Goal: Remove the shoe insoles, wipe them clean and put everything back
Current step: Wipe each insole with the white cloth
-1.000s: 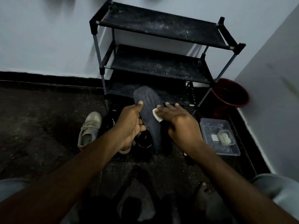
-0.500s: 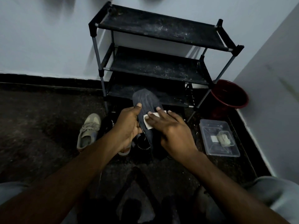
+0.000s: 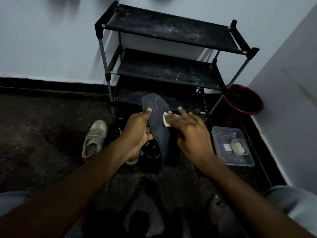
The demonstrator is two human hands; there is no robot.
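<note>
Head view, left hand gripping insole, right fingers pressing wipe

The insole in my left hand is dark slate grey, with faint paler streaks near the toe. The wipe under my right hand is white. The khaki shoe has laces of the same dusty tone. The black shoe carries white stripes and white lettering. The rack is black with grey poles, its shelves flecked white. The bucket is dark red. The tub is clear, holding a pale square and a grey-beige rag. The floor is dark and speckled, and the walls are pale bluish white.
</note>
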